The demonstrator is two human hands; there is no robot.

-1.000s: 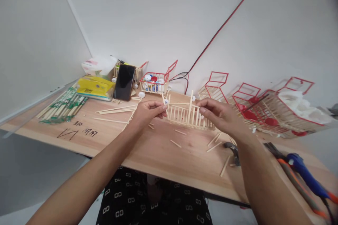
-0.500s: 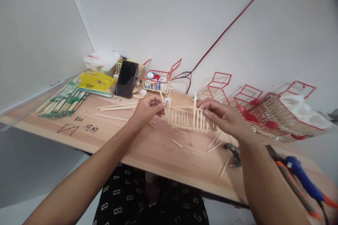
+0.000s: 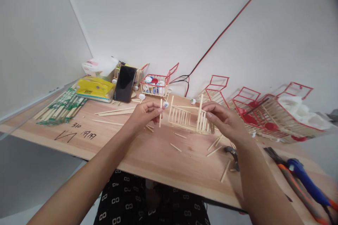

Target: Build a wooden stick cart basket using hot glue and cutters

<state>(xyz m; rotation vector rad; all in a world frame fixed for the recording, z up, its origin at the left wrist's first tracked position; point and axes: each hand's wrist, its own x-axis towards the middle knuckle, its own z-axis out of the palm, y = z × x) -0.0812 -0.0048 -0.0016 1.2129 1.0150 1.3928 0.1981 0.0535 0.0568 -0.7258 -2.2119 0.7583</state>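
Between the thumb and fingers of my left hand (image 3: 148,114) is a short wooden stick (image 3: 161,113), held nearly upright. My right hand (image 3: 221,116) grips the right end of a small basket frame (image 3: 183,117) built from pale wooden sticks. Its upright bars face me, and taller posts rise at its corners. A gap separates the held stick from the frame's left side. White bottle caps (image 3: 165,104) show just behind the stick and the frame. Loose stick pieces (image 3: 175,147) lie on the table below.
Pliers (image 3: 290,179) and a blue glue gun (image 3: 303,175) lie at the right. Finished red-rimmed stick baskets (image 3: 155,83) line the wall. At the left are a phone (image 3: 125,83), a yellow packet (image 3: 95,88) and bagged sticks (image 3: 59,107).
The stick in my left hand has turned from slanted to nearly upright and moved slightly left, away from the frame. My right hand and the frame have shifted a little right.
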